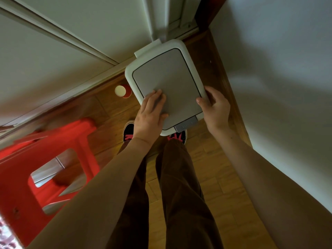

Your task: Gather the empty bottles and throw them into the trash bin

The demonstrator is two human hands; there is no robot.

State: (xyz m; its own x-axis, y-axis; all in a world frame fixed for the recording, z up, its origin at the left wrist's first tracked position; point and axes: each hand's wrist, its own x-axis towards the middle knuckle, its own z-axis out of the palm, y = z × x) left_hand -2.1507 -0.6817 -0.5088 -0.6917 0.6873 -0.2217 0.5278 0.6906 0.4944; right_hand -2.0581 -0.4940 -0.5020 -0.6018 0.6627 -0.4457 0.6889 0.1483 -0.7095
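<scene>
- Red stool (19, 177): fills the 8 o'clock part of the view and stands on the wooden floor (212, 168), well apart from the bin. It plays no part in this step.
- Trash bin (128, 76): at 12 o'clock from the person's feet, on the floor and tucked into the corner between the door frame and the wall, likely to keep it out of the way. It is rectangular with a rounded white rim.
- Lid (167, 72): flat matt grey and fully closed, so nothing inside can be seen. No bottle shows anywhere, and I cannot tell how far the gathering has got.
- Left hand (150, 114): fingers straight, lying flat on the lid's 7 o'clock corner. It holds nothing and seems to be pressing or steadying the lid.
- Right hand (215, 106): at the bin's 4 o'clock edge, thumb on top and fingers wrapped over the rim. This looks like a bracing grip to stop the bin sliding.
- Latch button (185, 125): a grey tab at the lid's 6 o'clock edge, between the hands and untouched. It is probably the way to open the lid.
- Red paper cup (123, 91): upright on the floor just beside the bin, at its 9 o'clock.
</scene>
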